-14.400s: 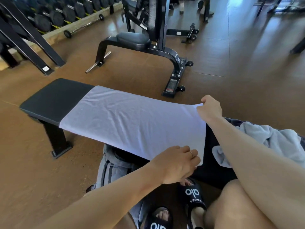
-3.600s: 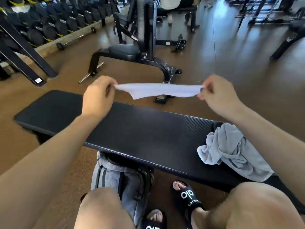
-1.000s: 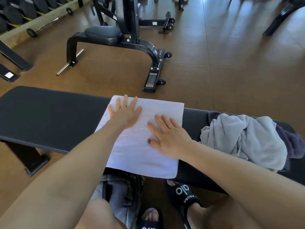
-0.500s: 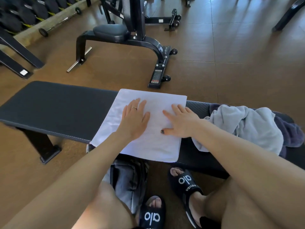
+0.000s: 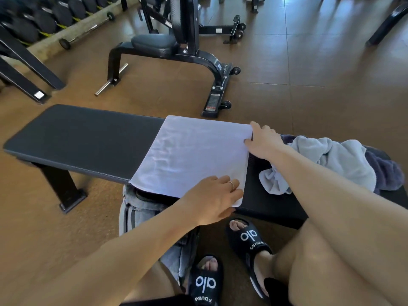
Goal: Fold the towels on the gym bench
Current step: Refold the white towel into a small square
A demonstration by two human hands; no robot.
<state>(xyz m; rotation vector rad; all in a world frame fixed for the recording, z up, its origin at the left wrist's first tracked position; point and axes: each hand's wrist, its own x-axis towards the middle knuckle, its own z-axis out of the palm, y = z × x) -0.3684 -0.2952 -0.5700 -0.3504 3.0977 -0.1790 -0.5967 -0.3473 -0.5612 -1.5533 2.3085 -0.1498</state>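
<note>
Both hands (left [image 5: 213, 200], right [image 5: 263, 141]) pinching white towel [image 5: 189, 155] corners, black bench [image 5: 88, 138]

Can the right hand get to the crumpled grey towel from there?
Probably yes. The right hand holds the white towel right beside the crumpled grey towel, with nothing between them.
</note>
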